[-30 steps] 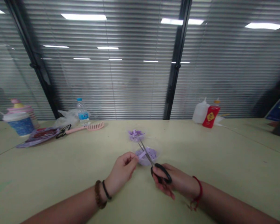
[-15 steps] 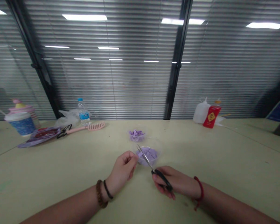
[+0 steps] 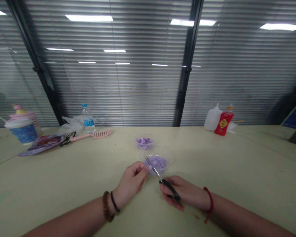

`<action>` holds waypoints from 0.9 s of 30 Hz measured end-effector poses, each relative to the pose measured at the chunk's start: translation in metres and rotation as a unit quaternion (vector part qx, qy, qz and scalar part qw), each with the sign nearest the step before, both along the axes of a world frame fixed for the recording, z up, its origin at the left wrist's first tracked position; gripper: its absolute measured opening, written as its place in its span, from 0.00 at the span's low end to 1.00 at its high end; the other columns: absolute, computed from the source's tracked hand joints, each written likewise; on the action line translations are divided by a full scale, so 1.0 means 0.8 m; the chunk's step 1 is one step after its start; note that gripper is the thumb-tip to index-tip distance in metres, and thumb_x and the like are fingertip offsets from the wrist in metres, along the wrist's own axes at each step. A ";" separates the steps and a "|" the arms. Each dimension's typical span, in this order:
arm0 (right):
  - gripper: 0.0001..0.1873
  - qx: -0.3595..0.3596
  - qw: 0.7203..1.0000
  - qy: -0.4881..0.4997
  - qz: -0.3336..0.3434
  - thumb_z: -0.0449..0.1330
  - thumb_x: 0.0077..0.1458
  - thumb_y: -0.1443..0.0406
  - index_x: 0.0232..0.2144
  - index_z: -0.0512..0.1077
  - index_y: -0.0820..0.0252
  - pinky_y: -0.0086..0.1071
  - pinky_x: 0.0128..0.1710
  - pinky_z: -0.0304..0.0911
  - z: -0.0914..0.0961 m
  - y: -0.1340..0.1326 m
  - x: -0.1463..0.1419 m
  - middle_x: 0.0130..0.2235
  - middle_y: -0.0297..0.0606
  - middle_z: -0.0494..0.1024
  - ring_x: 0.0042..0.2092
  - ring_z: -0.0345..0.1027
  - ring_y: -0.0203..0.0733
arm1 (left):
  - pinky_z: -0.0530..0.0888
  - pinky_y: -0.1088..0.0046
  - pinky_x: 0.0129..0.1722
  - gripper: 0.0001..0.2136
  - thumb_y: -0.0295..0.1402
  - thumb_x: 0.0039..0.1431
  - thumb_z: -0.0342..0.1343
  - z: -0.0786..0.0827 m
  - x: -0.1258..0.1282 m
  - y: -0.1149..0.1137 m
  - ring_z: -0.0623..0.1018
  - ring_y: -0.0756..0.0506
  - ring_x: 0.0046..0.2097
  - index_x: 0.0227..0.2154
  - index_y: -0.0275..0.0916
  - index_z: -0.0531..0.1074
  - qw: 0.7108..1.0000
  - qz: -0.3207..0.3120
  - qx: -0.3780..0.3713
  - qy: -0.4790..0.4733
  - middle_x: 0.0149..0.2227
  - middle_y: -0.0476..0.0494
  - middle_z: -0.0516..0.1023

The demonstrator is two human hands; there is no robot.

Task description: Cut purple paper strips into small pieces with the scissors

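My right hand (image 3: 173, 193) is closed round the black handles of a pair of scissors (image 3: 156, 171), whose slim metal blades point up and to the left, slightly apart. Thumb and fingers of my left hand (image 3: 134, 177) are pinched together close to the blades, on a small light-purple piece (image 3: 150, 167) that barely shows. Behind the blades stands a clear plastic bowl of flat purple pieces (image 3: 160, 162). Farther back is a second clear bowl with purple bits (image 3: 144, 142) in it.
At the left are a blue paper cup (image 3: 23, 131), a purple packet (image 3: 43, 144), a pink hairbrush (image 3: 101, 133), and a water bottle (image 3: 88, 120). A red bottle (image 3: 224, 123) and a white squeeze bottle (image 3: 212, 118) stand at the back right. Blinds (image 3: 143, 82) line the far edge.
My left hand has shifted slightly right, bringing its fingertips closer to the scissors. The scissors and my right hand have moved a little left.
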State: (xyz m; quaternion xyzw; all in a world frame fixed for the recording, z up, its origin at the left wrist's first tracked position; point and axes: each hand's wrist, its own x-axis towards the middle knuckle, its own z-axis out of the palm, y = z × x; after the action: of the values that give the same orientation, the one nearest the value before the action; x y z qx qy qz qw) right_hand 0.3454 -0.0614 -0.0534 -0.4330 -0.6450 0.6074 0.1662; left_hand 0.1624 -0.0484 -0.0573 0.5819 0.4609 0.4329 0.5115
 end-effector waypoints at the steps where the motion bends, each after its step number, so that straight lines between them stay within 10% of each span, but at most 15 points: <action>1: 0.27 0.001 1.000 0.001 -0.006 0.53 0.43 0.43 0.19 0.61 0.64 0.19 0.10 0.51 0.000 0.000 0.000 0.17 0.29 0.62 0.13 0.54 0.25 | 0.52 0.84 0.10 0.14 0.43 0.48 0.51 0.000 -0.001 0.001 0.56 0.58 0.12 0.22 0.36 0.61 1.000 -0.001 -0.003 0.002 0.14 0.58 0.59; 12: 0.27 0.005 0.993 0.074 -0.093 0.54 0.43 0.44 0.20 0.59 0.64 0.18 0.07 0.44 0.008 0.005 0.009 0.16 0.28 0.62 0.11 0.49 0.23 | 0.51 0.84 0.10 0.13 0.42 0.47 0.51 0.002 -0.004 0.007 0.54 0.58 0.12 0.22 0.37 0.60 0.999 0.040 -0.009 -0.025 0.12 0.59 0.57; 27: 0.33 -0.024 0.998 0.054 0.021 0.52 0.39 0.39 0.18 0.63 0.66 0.20 0.11 0.55 0.006 -0.006 -0.005 0.17 0.32 0.64 0.14 0.56 0.26 | 0.51 0.84 0.12 0.13 0.42 0.49 0.50 0.004 0.002 -0.006 0.54 0.57 0.12 0.21 0.37 0.59 0.999 0.020 0.023 0.010 0.12 0.59 0.55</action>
State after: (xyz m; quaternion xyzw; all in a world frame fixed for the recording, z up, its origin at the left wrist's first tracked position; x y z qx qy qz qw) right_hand 0.3417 -0.0665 -0.0488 -0.3894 -0.6293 0.6487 0.1777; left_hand 0.1640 -0.0530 -0.0544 0.5885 0.4673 0.4474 0.4849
